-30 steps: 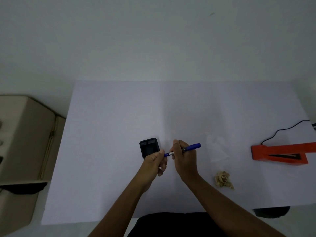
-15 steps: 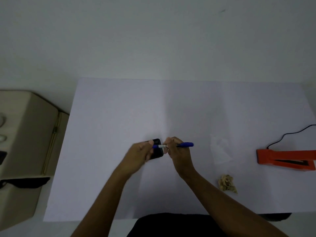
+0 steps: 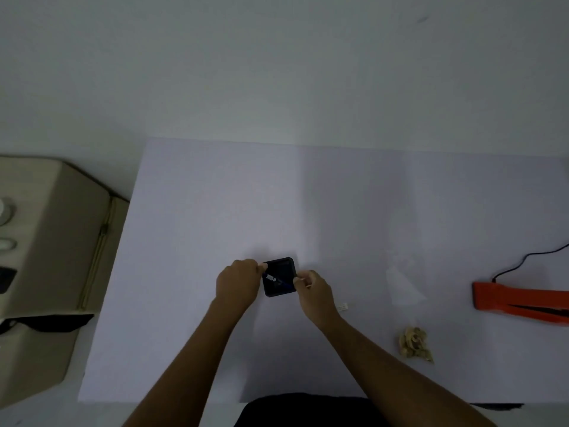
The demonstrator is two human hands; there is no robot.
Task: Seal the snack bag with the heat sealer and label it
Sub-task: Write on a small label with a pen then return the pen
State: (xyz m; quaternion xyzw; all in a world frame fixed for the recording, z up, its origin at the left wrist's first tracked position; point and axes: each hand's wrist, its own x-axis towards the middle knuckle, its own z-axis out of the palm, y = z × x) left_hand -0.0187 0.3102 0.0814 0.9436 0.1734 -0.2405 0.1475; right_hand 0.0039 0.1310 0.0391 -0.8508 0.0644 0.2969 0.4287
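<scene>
A clear snack bag [image 3: 404, 286] lies flat on the white table [image 3: 215, 211], right of my hands. A small heap of tan snacks [image 3: 414, 344] sits in front of it, outside the bag. The orange heat sealer [image 3: 520, 301] rests at the right edge, its jaws apart. A blue pen [image 3: 284, 282] with a white tip lies slanted over a black square holder [image 3: 280, 268]. My right hand [image 3: 315, 292] pinches the pen's blue end. My left hand [image 3: 238, 283] grips the holder's left edge.
A black cord [image 3: 523, 261] runs from the sealer off the right edge. A tiny white piece [image 3: 342, 307] lies by my right wrist. A beige cabinet [image 3: 46, 241] stands left of the table, with a wall behind.
Both hands have moved forward to the black holder. The pen, held up between them earlier, has tipped down onto the holder, and my left hand has shifted from the pen to the holder's edge.
</scene>
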